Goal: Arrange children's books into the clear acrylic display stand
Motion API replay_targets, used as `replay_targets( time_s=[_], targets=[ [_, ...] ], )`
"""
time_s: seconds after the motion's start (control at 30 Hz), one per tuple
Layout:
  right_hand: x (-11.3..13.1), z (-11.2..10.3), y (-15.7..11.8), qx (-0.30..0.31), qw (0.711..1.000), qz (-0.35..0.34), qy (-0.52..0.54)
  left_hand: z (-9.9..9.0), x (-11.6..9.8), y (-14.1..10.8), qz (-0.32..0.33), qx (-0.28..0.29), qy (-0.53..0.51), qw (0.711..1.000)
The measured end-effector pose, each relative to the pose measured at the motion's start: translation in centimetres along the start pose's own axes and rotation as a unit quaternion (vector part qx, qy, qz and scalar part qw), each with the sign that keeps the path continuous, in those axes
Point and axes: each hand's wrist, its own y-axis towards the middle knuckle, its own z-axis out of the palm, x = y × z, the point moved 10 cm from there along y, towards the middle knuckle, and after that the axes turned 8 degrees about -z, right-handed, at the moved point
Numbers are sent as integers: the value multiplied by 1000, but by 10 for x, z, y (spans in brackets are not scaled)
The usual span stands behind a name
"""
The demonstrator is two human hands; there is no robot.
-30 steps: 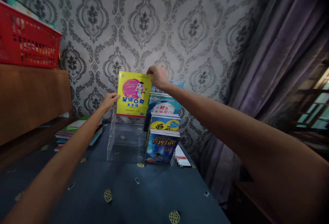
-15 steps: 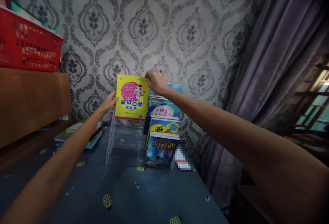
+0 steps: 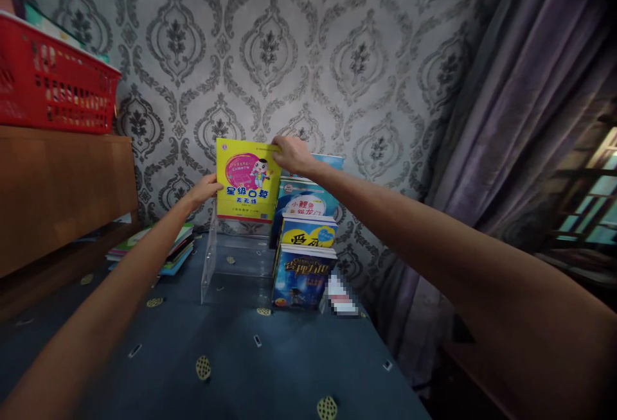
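Note:
A yellow workbook (image 3: 245, 182) with a pink cartoon cover stands upright at the back left of a clear tiered book rack (image 3: 208, 266). My right hand (image 3: 292, 153) pinches its upper right corner. At its left edge, my left hand (image 3: 206, 189) has its fingers closed on the side of the book. Beside it, the rack's right half holds books in steps: a blue carp book (image 3: 301, 196), a yellow and blue book (image 3: 308, 232) and a dark blue book (image 3: 303, 279) in front. My right forearm passes over the rear books.
Left of the rack lies a stack of books (image 3: 180, 250) on the dark blue patterned tablecloth (image 3: 260, 368). A red basket (image 3: 62, 79) sits on a wooden cabinet (image 3: 62, 189). Patterned wallpaper is behind; a purple curtain (image 3: 477, 131) hangs at the right.
Both hands keep their hold on the yellow workbook, which has barely shifted left. The view has moved slightly.

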Motion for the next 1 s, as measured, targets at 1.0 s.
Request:
replay_targets(
  time_s=[1.0],
  targets=[
    [-5,7,5,33,999,-39,5,-1,3,16,43,-78,-13,996]
  ],
)
